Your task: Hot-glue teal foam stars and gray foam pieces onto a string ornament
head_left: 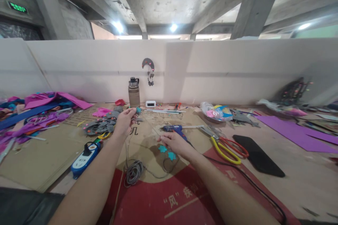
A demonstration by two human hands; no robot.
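My left hand is raised over the cardboard, its fingers pinched on a small teal felt piece and a thin cord that runs down to a grey coil of cord. My right hand rests low on the cardboard, fingers curled near two teal felt flowers; whether it holds the cord is unclear. A blue glue gun lies just beyond the right hand.
A blue and white power strip lies at the left. Yellow scissors and red scissors and a black pad lie at the right. A water bottle, a small white clock, felt scraps and purple sheets line the back.
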